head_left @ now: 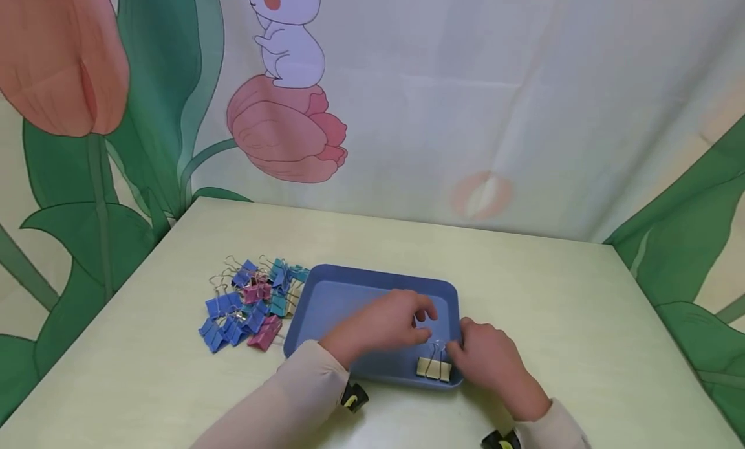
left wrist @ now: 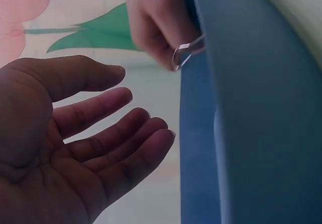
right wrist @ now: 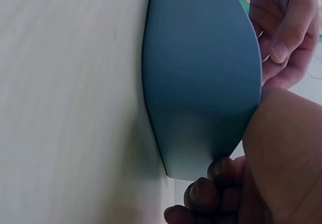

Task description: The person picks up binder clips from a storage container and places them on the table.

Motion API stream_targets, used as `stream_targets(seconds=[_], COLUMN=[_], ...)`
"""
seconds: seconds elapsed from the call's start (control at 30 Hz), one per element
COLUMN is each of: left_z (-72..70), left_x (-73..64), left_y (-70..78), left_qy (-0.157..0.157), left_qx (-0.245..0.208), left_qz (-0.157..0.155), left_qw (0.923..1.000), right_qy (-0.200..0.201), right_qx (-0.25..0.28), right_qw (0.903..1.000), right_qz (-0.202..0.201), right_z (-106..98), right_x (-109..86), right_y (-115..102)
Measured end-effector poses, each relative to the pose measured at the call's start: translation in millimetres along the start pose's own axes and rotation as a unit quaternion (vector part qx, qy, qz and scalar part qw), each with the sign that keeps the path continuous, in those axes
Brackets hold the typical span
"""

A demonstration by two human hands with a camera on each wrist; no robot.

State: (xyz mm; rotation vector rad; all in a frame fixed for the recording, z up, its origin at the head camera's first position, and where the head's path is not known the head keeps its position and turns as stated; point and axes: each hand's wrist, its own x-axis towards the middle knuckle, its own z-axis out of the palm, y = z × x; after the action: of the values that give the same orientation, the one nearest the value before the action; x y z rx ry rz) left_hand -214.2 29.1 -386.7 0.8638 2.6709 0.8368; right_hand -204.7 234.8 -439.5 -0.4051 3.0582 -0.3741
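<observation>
A blue tray (head_left: 355,294) lies on the table with one pale yellow binder clip (head_left: 433,370) inside its near right corner, wire handles pointing up and away. My left hand (head_left: 384,323) hovers over the tray, its fingers loosely bent and holding nothing; the left wrist view shows the same bare palm and fingers (left wrist: 121,158). At the tray's right side, my right hand (head_left: 489,355) grips the rim. Its thumb reaches over the edge close to the clip's handles, and its curled fingers (right wrist: 204,194) lie against the outer wall in the right wrist view.
Left of the tray lies a pile of binder clips (head_left: 224,303), blue, teal, pink and pale yellow, some right against the tray's wall. A printed curtain (head_left: 407,112) hangs behind the table (head_left: 559,294).
</observation>
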Motion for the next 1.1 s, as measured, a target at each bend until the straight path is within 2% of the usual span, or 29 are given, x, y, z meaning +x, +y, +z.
stream_targets(seconds=[0.13,0.43,0.77,1.1], left_z=[9.4,22.8,30.9,33.3], left_x=[5.4,14.4,20.1,21.6], left_y=[3.3,5.1,8.5,7.8], left_qy=[-0.009,-0.012,-0.016,0.002], left_qx=[-0.004,-0.003,-0.018,-0.009], left_qz=[0.012,0.017,0.008,0.017], left_qw=[0.9999,0.9998,0.9997,0.9998], right_qy=[0.003,0.008,0.008,0.010], right_qx=[0.009,0.011,0.015,0.016], right_qw=[0.9999,0.9997,0.9998,0.9998], right_qz=[-0.007,-0.019,-0.013,-0.008], right_z=[1.4,5.1,5.8,6.4], right_x=[-1.2,0.7,2.2,4.2], right_y=[0.6,0.8,1.6,4.2])
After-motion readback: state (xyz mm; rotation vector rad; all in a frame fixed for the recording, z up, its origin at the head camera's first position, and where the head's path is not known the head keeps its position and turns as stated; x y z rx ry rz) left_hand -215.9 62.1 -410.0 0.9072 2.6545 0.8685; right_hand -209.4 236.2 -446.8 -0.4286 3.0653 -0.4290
